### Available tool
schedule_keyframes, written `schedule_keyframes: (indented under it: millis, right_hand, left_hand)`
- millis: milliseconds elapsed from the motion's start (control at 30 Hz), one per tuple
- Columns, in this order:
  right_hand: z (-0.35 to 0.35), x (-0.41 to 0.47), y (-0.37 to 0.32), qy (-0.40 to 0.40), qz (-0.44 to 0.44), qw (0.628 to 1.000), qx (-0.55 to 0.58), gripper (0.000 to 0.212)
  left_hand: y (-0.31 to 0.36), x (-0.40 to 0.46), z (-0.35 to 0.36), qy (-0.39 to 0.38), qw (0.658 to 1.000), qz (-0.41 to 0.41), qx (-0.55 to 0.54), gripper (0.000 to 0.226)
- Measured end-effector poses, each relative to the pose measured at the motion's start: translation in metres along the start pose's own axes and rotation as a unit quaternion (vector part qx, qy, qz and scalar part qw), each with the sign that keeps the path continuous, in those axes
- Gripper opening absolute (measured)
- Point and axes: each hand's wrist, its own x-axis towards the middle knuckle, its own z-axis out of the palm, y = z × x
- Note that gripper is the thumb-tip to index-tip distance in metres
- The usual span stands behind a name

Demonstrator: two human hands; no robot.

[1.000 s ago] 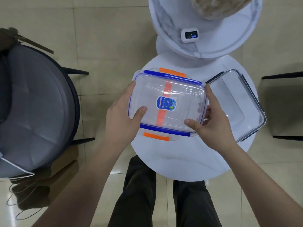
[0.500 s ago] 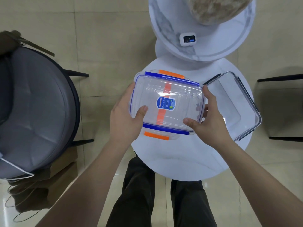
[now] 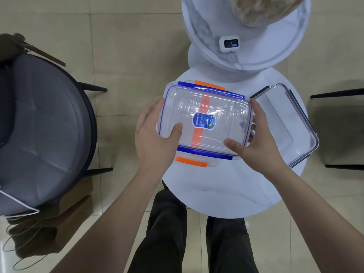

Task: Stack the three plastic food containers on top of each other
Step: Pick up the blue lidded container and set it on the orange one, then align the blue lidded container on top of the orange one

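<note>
A clear container with blue clips [image 3: 222,115] and a blue label sits directly over a clear container with orange clips [image 3: 191,162], whose orange tabs show at its near and far edges. My left hand [image 3: 153,138] grips the blue one's left end, thumb on the lid. My right hand [image 3: 260,142] grips its right end, thumb on the near right corner. I cannot tell if the blue container rests on the orange one or hovers just above it. A third clear container with dark grey clips [image 3: 291,125] lies on the white round table [image 3: 216,190], just right of my right hand.
A second round marble table [image 3: 206,36] stands beyond, with a small white device [image 3: 229,43] and a beige rounded object [image 3: 262,8] on it. A grey cushioned chair [image 3: 39,125] is at the left and black chair legs [image 3: 338,93] are at the right. My legs are below the table.
Both hands keep hold of the blue-clipped container over the orange-clipped one. The view has shifted a little. The containers have hardly moved against each other.
</note>
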Motion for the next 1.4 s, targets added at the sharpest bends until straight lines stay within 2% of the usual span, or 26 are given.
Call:
schedule_keyframes:
  millis: [200, 333, 467, 567, 633, 733, 867, 933, 1100, 1200, 1400]
  right_hand:
    - [-0.002, -0.002, -0.004, 0.03, -0.04, 0.998, -0.049, 0.102]
    - [-0.004, -0.002, -0.01, 0.094, -0.094, 0.988, -0.084, 0.081]
    - [-0.009, 0.005, -0.017, 0.129, -0.158, 0.974, -0.1, 0.051]
    - [-0.011, 0.013, -0.027, 0.127, -0.17, 0.971, -0.113, 0.038]
    - [-0.012, 0.019, -0.033, 0.122, -0.173, 0.971, -0.111, 0.033]
    - [-0.013, 0.028, -0.042, 0.119, -0.184, 0.968, -0.123, 0.031]
    - [-0.01, 0.045, -0.05, 0.108, -0.198, 0.963, -0.147, 0.03]
    - [-0.007, 0.055, -0.057, 0.096, -0.219, 0.953, -0.184, 0.029]
    - [0.002, 0.081, -0.071, 0.038, -0.234, 0.932, -0.275, 0.029]
    - [0.006, 0.088, -0.073, 0.02, -0.209, 0.945, -0.252, 0.022]
    - [0.011, 0.092, -0.071, 0.033, -0.175, 0.963, -0.201, 0.016]
  left_hand:
    - [0.012, 0.0, -0.004, 0.018, 0.999, -0.029, 0.01, 0.054]
    - [0.015, -0.012, -0.013, 0.057, 0.997, -0.052, 0.007, 0.044]
    - [0.016, -0.032, -0.02, 0.075, 0.988, -0.109, -0.08, 0.033]
    - [0.018, -0.046, -0.02, 0.063, 0.958, -0.185, -0.208, 0.019]
    - [0.02, -0.056, -0.017, 0.053, 0.937, -0.23, -0.258, 0.013]
    - [0.022, -0.068, -0.009, 0.029, 0.91, -0.295, -0.289, 0.01]
    - [0.019, -0.076, 0.003, -0.03, 0.849, -0.413, -0.329, 0.006]
    - [0.018, -0.077, 0.009, -0.056, 0.828, -0.447, -0.334, 0.006]
    - [0.025, -0.074, 0.021, -0.069, 0.807, -0.462, -0.36, 0.02]
    - [0.025, -0.072, 0.025, -0.064, 0.808, -0.453, -0.371, 0.025]
    - [0.018, -0.07, 0.026, -0.074, 0.808, -0.449, -0.375, 0.03]
